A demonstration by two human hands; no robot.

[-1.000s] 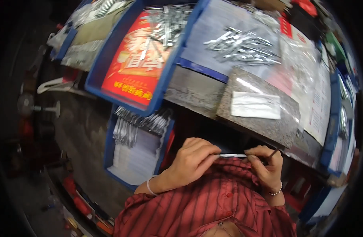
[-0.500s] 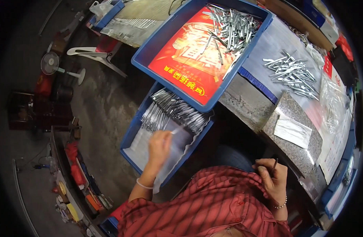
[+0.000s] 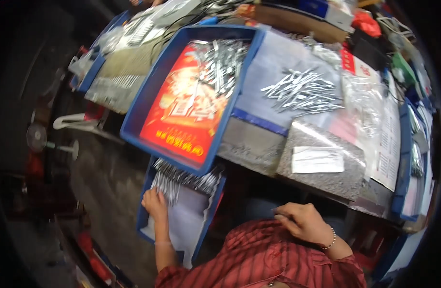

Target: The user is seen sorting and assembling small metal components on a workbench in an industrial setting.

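Note:
My left hand is over the left side of the lower blue tray, its fingers curled at the end of a row of slender silver metal pieces. Whether a piece is between those fingers I cannot make out. Close to my striped shirt, my right hand is closed with the fingers bent in; what it holds is hidden and blurred. White sheeting lines the lower tray beside the row. Above it, the upper blue tray holds a loose heap of similar metal pieces on a red printed sheet.
More silver pieces lie heaped on the workbench. A speckled stone slab bears a folded white cloth near the bench edge. Another blue tray stands far right; a white chair and a fan are left.
My left hand has moved to the left side of the row in the lower tray. The view has turned toward the bench. The thin dark rod seen in my right hand no longer shows clearly.

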